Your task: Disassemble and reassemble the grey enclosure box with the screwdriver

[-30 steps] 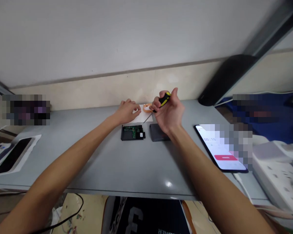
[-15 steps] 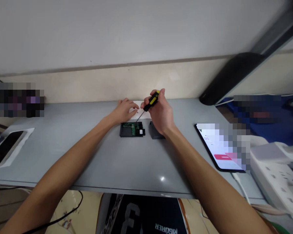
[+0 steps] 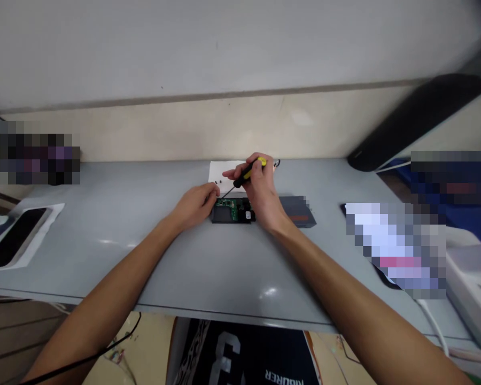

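My right hand [image 3: 262, 195] is wrapped round a black-and-yellow screwdriver [image 3: 246, 174]. Its thin shaft slants down and left, and the tip is over the upper edge of a green circuit board [image 3: 232, 206]. That board lies in a small dark plastic case [image 3: 223, 216] on the table. At the case's upper left corner is my left hand [image 3: 196, 207], its fingers curled and pressed together; whatever they pinch is hidden. A white sheet of paper [image 3: 216, 170] lies behind the case, with tiny dark bits, perhaps screws [image 3: 220, 182], near its front edge.
Right of the case lies a dark grey cover [image 3: 299, 208], partly behind my right wrist. A tablet [image 3: 387, 278] with a white cable and a white power strip [image 3: 475, 289] are at the right. On the left, a black phone-like slab [image 3: 18, 238] rests on white paper. A wall stands behind.
My left hand has drawn back from the paper to the case's left corner, and its fingers have closed. The screwdriver tip has shifted toward the board's left end. The camera view has turned slightly.
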A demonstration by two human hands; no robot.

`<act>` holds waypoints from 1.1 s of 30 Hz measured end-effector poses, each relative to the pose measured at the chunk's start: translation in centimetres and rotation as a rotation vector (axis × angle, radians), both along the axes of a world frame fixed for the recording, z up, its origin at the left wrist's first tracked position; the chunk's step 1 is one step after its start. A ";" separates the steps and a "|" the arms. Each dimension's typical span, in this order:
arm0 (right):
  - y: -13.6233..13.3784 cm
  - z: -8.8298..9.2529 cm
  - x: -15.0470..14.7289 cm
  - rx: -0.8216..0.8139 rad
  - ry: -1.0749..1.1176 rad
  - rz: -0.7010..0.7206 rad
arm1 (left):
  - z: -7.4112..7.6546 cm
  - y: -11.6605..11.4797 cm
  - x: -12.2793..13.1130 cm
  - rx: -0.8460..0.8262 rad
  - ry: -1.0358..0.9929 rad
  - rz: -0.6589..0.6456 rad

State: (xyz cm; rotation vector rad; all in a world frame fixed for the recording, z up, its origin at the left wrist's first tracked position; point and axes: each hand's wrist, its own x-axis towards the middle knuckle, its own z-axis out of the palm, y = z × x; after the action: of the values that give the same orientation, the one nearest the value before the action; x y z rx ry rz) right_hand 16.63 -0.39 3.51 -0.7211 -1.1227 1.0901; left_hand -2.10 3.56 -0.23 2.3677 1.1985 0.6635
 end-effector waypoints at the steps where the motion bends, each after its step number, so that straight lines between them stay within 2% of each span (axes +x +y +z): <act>1: 0.0 -0.1 0.0 0.005 -0.004 0.003 | 0.0 0.1 0.1 0.001 0.003 -0.010; 8: -0.2 0.1 0.1 0.002 -0.017 -0.011 | 0.3 -0.3 -0.1 0.050 -0.004 -0.091; 12: -0.1 0.3 -0.1 -0.018 -0.006 -0.025 | 0.3 -0.4 0.1 0.068 0.005 -0.084; 17: 1.6 0.8 -0.9 -0.011 0.018 0.000 | 0.1 -0.4 0.1 0.076 0.007 -0.077; 23: 3.6 2.2 -1.6 -0.047 -0.051 0.009 | 0.0 -0.3 0.0 0.078 -0.007 -0.090; 29: 2.2 3.0 -0.9 -0.012 -0.045 0.079 | 0.0 -0.3 0.1 0.095 -0.023 -0.096; 33: 2.1 2.6 -1.5 -0.026 0.028 0.048 | 0.0 -0.4 0.1 0.078 -0.024 -0.088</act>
State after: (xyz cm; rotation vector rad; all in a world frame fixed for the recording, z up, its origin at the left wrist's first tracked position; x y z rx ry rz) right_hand 15.13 1.71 6.12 -0.7001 -1.1090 1.1535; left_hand -1.99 3.19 -0.23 2.4539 1.0698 0.7199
